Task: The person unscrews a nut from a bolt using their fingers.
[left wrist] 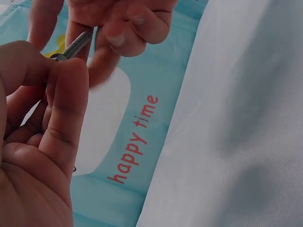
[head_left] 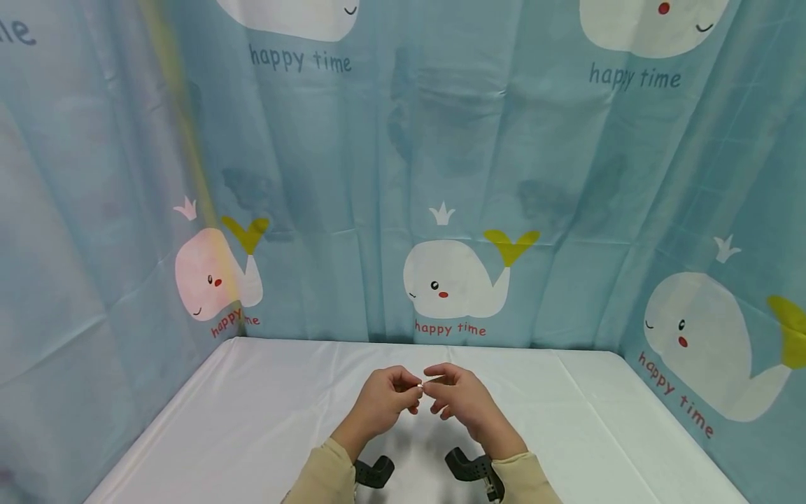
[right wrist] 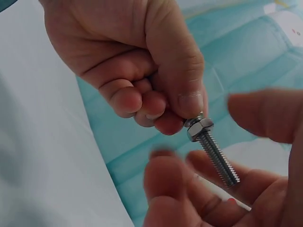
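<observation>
A silver threaded bolt (right wrist: 220,163) with a hex nut (right wrist: 200,129) on it is in the air between the hands. My left hand (head_left: 383,400) pinches it between thumb and fingers at the nut end, which partly hides that end. In the left wrist view, the bare thread of the bolt (left wrist: 77,45) sticks out past the left thumb toward the other hand. My right hand (head_left: 464,400) is around the free end with fingers apart and loosely bent. In the right wrist view, its thumb and fingers do not close on the bolt.
A white cloth-covered table (head_left: 252,420) lies below the hands. Blue curtains (head_left: 340,175) with whale prints stand behind and on both sides. A black wrist mount (head_left: 376,472) sits at the left sleeve, another mount (head_left: 464,465) at the right.
</observation>
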A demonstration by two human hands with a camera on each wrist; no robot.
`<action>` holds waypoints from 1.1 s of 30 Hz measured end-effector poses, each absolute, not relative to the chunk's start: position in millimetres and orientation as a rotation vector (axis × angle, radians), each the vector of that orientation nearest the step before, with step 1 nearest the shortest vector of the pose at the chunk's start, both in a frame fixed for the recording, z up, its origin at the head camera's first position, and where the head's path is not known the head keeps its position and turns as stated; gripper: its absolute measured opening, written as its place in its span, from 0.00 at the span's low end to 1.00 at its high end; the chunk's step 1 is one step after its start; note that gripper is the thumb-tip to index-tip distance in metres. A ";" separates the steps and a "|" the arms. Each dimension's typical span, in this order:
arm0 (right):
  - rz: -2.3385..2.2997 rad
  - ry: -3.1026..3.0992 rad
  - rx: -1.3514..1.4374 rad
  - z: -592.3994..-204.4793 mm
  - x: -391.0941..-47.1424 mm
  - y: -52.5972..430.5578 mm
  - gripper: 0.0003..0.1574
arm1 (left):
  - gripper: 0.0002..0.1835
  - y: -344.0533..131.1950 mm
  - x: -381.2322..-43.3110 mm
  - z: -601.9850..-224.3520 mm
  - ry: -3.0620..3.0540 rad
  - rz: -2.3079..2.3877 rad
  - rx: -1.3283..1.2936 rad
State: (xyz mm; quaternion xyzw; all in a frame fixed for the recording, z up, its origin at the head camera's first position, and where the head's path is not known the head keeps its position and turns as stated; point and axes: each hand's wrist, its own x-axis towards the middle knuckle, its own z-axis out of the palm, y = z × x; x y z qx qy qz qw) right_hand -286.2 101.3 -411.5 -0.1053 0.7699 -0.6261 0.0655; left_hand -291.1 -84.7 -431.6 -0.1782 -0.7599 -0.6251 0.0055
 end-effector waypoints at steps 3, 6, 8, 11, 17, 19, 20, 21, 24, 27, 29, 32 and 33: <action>-1.866 2.326 -0.325 -411.4 -285.9 101.1 0.22 | 0.02 -84.6 -291.2 -431.7 -2.382 -1.952 -0.560; -1.857 2.356 -0.352 -411.7 -286.3 101.3 0.20 | 0.02 -84.7 -291.0 -431.3 -2.384 -1.947 -0.565; -1.867 2.371 -0.366 -411.9 -287.0 101.8 0.15 | 0.02 -84.9 -291.0 -431.5 -2.381 -1.952 -0.564; -1.892 2.376 -0.368 -411.5 -287.0 102.3 0.13 | 0.02 -85.3 -290.8 -431.4 -2.374 -1.968 -0.558; -1.860 2.349 -0.343 -409.9 -284.8 102.5 0.19 | 0.02 -85.0 -290.0 -431.5 -2.359 -1.986 -0.563; -1.840 2.351 -0.369 -409.8 -284.3 102.3 0.21 | 0.02 -84.7 -289.8 -431.3 -2.359 -1.982 -0.572; -1.837 2.356 -0.385 -410.0 -284.5 102.3 0.20 | 0.02 -84.5 -289.7 -431.2 -2.361 -1.977 -0.573; -1.841 2.360 -0.398 -409.8 -284.6 102.4 0.18 | 0.02 -84.4 -289.9 -431.0 -2.363 -1.974 -0.572; -1.863 2.375 -0.415 -408.7 -284.9 102.7 0.11 | 0.02 -84.5 -290.1 -430.3 -2.367 -1.965 -0.569; -1.891 2.372 -0.392 -407.7 -284.2 102.7 0.14 | 0.02 -85.1 -290.3 -430.4 -2.356 -1.982 -0.567; -1.901 2.361 -0.377 -408.3 -283.9 102.7 0.15 | 0.02 -85.5 -290.4 -430.7 -2.351 -1.987 -0.570; -1.893 2.347 -0.380 -409.8 -284.5 103.0 0.18 | 0.03 -85.1 -290.9 -431.2 -2.351 -1.987 -0.576; -1.891 2.344 -0.390 -410.0 -284.4 103.1 0.18 | 0.03 -84.9 -291.0 -431.3 -2.354 -1.984 -0.580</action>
